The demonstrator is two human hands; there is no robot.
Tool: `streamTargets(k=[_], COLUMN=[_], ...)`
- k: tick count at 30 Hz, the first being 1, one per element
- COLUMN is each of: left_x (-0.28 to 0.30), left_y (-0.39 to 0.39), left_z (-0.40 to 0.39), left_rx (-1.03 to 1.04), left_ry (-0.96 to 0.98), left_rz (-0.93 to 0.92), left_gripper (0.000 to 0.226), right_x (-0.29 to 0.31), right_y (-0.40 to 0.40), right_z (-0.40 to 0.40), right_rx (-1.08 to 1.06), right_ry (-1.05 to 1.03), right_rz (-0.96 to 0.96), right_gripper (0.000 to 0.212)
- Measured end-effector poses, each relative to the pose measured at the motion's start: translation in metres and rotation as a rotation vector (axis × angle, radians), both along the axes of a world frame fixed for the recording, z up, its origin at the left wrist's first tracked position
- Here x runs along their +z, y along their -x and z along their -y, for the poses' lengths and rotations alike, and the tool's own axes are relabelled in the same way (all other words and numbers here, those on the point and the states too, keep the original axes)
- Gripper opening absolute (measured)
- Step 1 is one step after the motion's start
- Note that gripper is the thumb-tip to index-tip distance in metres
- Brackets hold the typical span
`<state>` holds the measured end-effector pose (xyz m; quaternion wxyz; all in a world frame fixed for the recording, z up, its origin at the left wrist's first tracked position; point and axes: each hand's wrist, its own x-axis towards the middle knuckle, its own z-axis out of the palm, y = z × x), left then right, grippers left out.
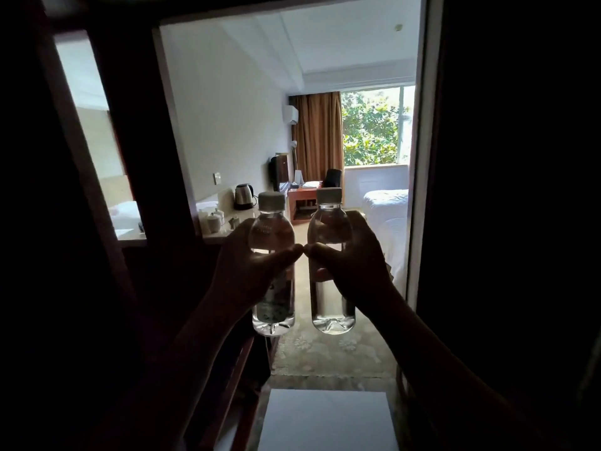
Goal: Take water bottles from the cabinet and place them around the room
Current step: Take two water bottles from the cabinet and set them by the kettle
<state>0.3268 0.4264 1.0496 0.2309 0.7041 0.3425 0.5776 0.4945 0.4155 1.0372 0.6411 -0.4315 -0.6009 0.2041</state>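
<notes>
I hold two clear water bottles with white caps upright in front of me, side by side. My left hand point(250, 271) is wrapped around the middle of the left bottle point(272, 229). My right hand point(354, 265) grips the right bottle point(330, 222) the same way. The two thumbs almost touch between the bottles. Both bottles look full. My arms are dark against the bright room behind.
A dark doorway frames a hotel room. A counter point(224, 234) at left carries a kettle point(244, 196) and cups. A wooden desk point(304, 203) and chair stand by the window, a white bed point(387, 216) at right. A white flat surface point(328, 418) lies below my arms.
</notes>
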Motion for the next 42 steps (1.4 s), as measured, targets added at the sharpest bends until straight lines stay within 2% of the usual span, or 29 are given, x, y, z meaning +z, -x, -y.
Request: streamTargets(k=[4, 8, 11, 16, 24, 32, 42], left_x=[-0.002, -0.016, -0.024, -0.018, -0.015, -0.033, -0.022], left_y=[-0.022, -0.033, -0.037, -0.041, -0.062, -0.102, -0.159], left_z=[-0.052, -0.125, -0.190, -0.318, -0.492, -0.638, -0.828], left_rx=[-0.014, -0.024, -0.035, -0.034, -0.085, -0.081, 0.099], left_ry=[0.008, -0.039, -0.027, -0.033, -0.011, 0.008, 0.005], left_rz=[0.029, 0.034, 0.051, 0.019, 0.046, 0.026, 0.068], left_gripper=[0.040, 0.033, 0.030, 0.040, 0.035, 0.038, 0.033], right_x=[-0.001, -0.010, -0.009, -0.004, -0.003, -0.018, -0.016], right_y=[-0.027, -0.044, -0.047, -0.048, -0.065, -0.113, -0.176], right_z=[-0.041, -0.105, -0.168, -0.297, -0.462, -0.618, -0.847], right_rx=[-0.032, -0.026, -0.086, -0.103, -0.187, -0.102, 0.034], right_ry=[-0.003, 0.022, 0.016, 0.048, 0.050, 0.059, -0.031], right_rz=[0.004, -0.019, -0.001, -0.020, 0.036, 0.015, 0.072], right_gripper=[0.047, 0.049, 0.052, 0.049, 0.053, 0.047, 0.047])
